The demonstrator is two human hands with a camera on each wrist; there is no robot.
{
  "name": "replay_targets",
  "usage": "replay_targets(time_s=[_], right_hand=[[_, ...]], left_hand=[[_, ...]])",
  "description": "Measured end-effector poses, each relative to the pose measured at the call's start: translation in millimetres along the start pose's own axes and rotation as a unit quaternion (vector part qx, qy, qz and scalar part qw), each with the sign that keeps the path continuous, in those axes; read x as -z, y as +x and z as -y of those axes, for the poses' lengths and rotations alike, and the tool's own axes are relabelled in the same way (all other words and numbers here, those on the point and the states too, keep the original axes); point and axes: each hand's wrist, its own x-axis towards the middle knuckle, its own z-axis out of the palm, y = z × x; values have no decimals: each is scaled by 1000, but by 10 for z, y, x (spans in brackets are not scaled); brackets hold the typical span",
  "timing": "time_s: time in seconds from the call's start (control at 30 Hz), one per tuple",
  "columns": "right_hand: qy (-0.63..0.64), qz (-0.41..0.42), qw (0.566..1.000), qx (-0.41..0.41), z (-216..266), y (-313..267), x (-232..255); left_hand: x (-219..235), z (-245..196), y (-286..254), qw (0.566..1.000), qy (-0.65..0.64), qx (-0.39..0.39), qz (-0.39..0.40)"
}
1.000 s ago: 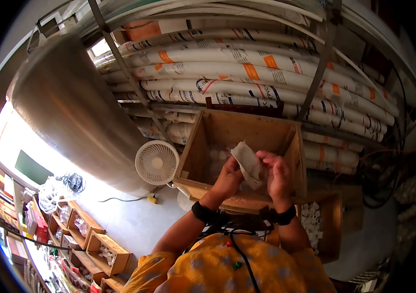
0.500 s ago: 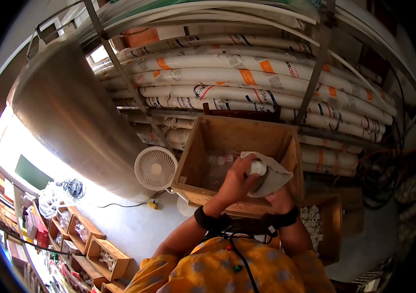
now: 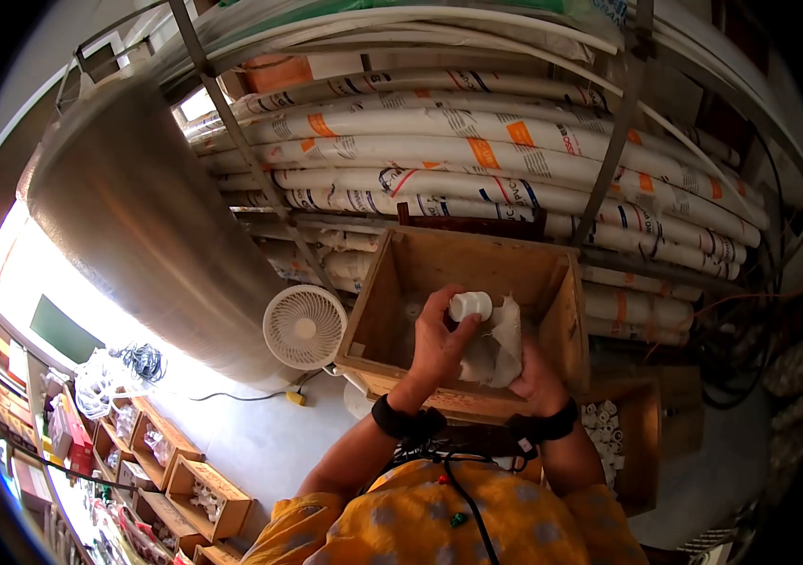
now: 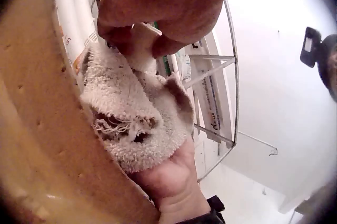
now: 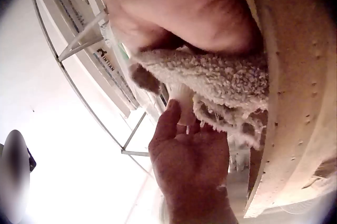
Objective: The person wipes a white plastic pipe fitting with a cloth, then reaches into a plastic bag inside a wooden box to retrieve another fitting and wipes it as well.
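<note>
Over the wooden box (image 3: 364,353), my left hand (image 3: 436,347) pinches a short white plastic pipe fitting (image 3: 470,306) between thumb and fingers. A pale, frayed terry cloth (image 3: 507,341) sits right beside the fitting, gripped by my right hand (image 3: 541,379). In the left wrist view the cloth (image 4: 121,98) drapes over the right palm, and the fitting (image 4: 142,48) shows between the left thumb and fingers. The right wrist view has the fitting (image 5: 181,102) close against the cloth (image 5: 216,79). Cloth and hands hide part of the box's inside.
White wrapped pipes (image 3: 401,151) lie on a metal rack behind the box. A white fan (image 3: 305,327) stands at its left. A crate of small white fittings (image 3: 602,438) is at lower right, and more wooden crates (image 3: 208,494) line the left.
The cloth was first held between both hands, then spread around the white fitting. Now the left hand has raised the fitting to the cloth's left side, and the cloth is bunched in the right hand.
</note>
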Motion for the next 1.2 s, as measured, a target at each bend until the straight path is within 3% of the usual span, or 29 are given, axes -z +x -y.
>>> replay_targets(time_s=[0.1, 0.2, 0.23, 0.27, 0.33, 0.37, 0.4, 0.43, 0.53, 0.57, 0.67, 0.8, 0.87, 0.93, 1.0, 1.03, 1.2], right_hand=[[69, 24, 997, 4, 103, -65, -86], [85, 4, 994, 66, 202, -127, -117], [-76, -32, 983, 163, 198, -109, -20], [-235, -68, 936, 254, 173, -60, 139], [-240, -71, 924, 288, 178, -48, 113], [-87, -39, 968, 233, 186, -42, 64], [67, -6, 983, 172, 218, -43, 20], [3, -4, 983, 183, 203, -14, 88], [81, -49, 985, 142, 140, -53, -24], [99, 8, 991, 91, 212, -73, -77], [-129, -17, 979, 156, 112, 7, 54], [-137, 34, 980, 138, 128, -46, -111], [-355, 10, 909, 217, -7, -54, 35], [-386, -18, 896, 220, -37, -61, 23], [-233, -47, 959, 154, -58, -22, -80], [-350, -65, 908, 222, -82, -16, -67], [-319, -99, 915, 224, -84, 21, -33]], left_hand=[[-52, 131, -42, 991, -128, 10, -23], [23, 163, -50, 955, -283, 93, 7], [41, 149, -65, 951, -295, 90, 11], [58, 122, -81, 948, -307, 86, 14], [89, 75, -98, 946, -313, 84, 24], [95, 59, -105, 947, -308, 85, 30], [83, 58, -112, 948, -304, 86, 37], [79, 63, -117, 952, -294, 79, 38], [85, 61, -136, 961, -267, 65, 39], [85, 6, -142, 963, -260, 58, 39], [78, -95, -154, 969, -239, 38, 47], [-16, -13, -153, 992, -117, -23, 33], [-64, 7, -161, 997, -44, -47, 31], [-100, -48, -181, 997, 7, -66, 38], [-142, 0, -184, 992, 57, -109, 35], [-157, 20, -187, 988, 82, -130, 32], [-187, 44, -205, 992, 47, -109, 53]])
